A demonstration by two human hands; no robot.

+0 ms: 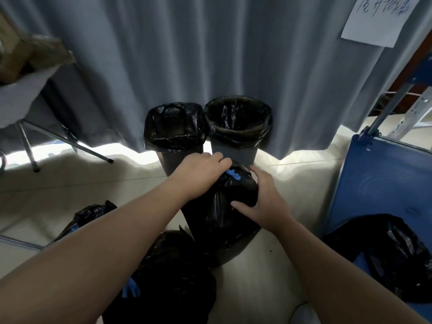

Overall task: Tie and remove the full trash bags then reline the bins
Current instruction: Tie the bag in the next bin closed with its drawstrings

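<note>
1. The left hand [201, 174] curls its fingers over the gathered top of the full trash bag [222, 213], right at the blue tie [233, 174].
2. The right hand [264, 202] lies open, with fingers and thumb spread flat against the bag's right side.
3. The bag sits in the front bin [230, 254] and bulges above its rim.
4. Just behind, two lined bins [233, 152] stand side by side against the curtain [210, 54].
5. Tied bags [168, 277] crowd the near left of the front bin. Another bag [385, 253] rests on the blue panel [385, 178] to the right.
6. Bare floor [292, 178] lies between the front bin and the panel, and also left towards the metal legs [70, 142].
7. A paper sign [378, 17] on the curtain bears handwriting too blurred to read.
</note>
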